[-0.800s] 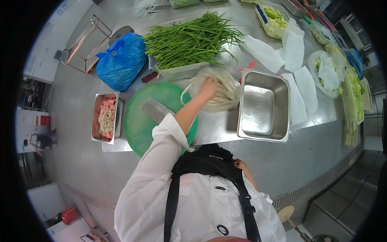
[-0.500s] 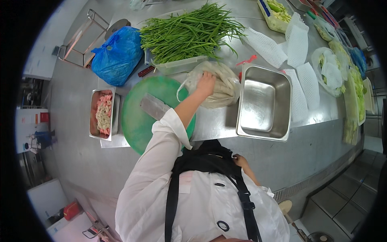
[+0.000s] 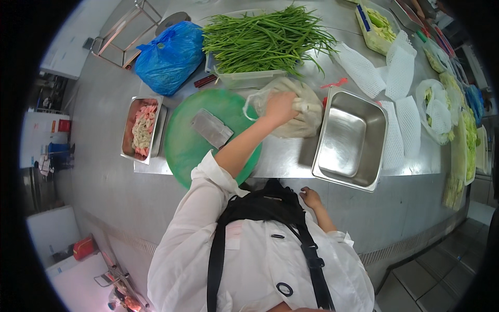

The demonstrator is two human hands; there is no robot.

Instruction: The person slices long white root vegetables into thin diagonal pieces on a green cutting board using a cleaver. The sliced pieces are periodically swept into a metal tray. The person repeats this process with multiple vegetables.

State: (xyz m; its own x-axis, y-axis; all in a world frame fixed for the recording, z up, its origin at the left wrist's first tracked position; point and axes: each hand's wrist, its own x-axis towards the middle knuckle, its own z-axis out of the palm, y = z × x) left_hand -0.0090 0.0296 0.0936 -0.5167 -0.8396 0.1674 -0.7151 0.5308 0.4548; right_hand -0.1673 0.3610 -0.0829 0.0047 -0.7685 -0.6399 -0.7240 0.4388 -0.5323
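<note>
Whitish plastic bag [image 3: 291, 112], crumpled, btwn green board & steel pan.

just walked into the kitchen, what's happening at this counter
A person in a white jacket and dark apron stands at a steel counter. Their left hand grips a pale plastic bag lying between a round green cutting board and an empty steel pan. The right hand hangs by the counter's edge, holding nothing. A cleaver lies flat on the board, with a pile of long green stalks and a blue bag behind it.

Steel counter [image 3: 291, 161]: board [image 3: 182, 151], pans, bags.
</note>
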